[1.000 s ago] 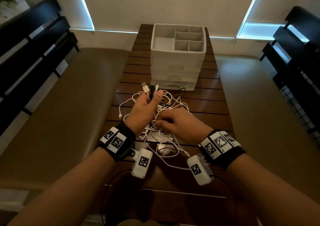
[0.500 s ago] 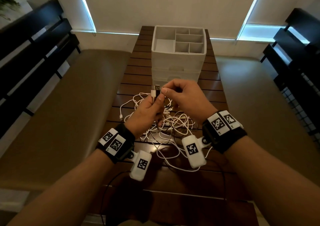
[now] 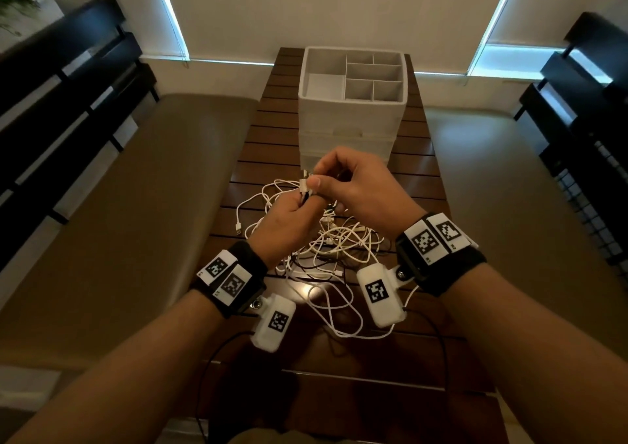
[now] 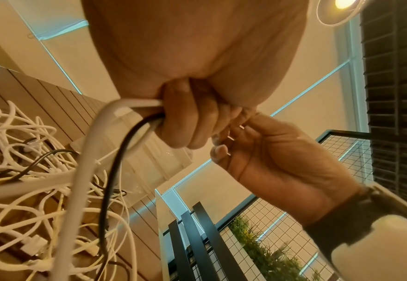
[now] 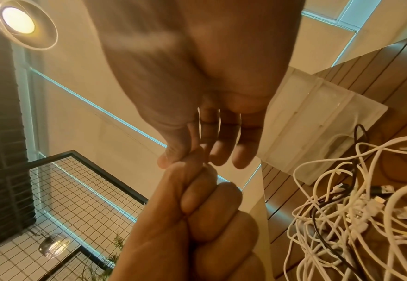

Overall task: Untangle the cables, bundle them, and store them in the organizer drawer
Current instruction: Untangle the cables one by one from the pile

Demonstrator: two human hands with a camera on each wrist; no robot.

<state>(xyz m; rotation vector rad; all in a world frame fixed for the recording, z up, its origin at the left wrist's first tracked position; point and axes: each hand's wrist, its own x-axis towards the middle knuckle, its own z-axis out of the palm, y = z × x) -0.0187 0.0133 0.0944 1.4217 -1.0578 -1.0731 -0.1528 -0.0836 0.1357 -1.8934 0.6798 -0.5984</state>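
Observation:
A tangle of white and black cables [image 3: 334, 245] lies on the slatted wooden table [image 3: 258, 158], in front of the white organizer [image 3: 351, 114] with closed drawers under its open top tray. My left hand [image 3: 307, 199] is raised over the tangle in a fist and grips several cable ends [image 3: 304, 185]. In the left wrist view white and black cords [image 4: 94, 152] run down out of the left hand [image 4: 185, 121]. My right hand [image 3: 314, 177] meets it from the right, thumb and forefinger pinching a plug at the top of the fist [image 5: 209, 209].
Beige benches flank the narrow table, the left one [image 3: 142, 205] close by. Black slatted furniture [image 3: 584, 131] stands at both outer sides. A loose white USB plug [image 3: 238, 229] lies at the tangle's left edge. Thin black leads hang from the wrist cameras.
My right hand has lifted off the tangle and come up to the cable ends in my left hand, where it now pinches a plug. The left hand keeps its grip.

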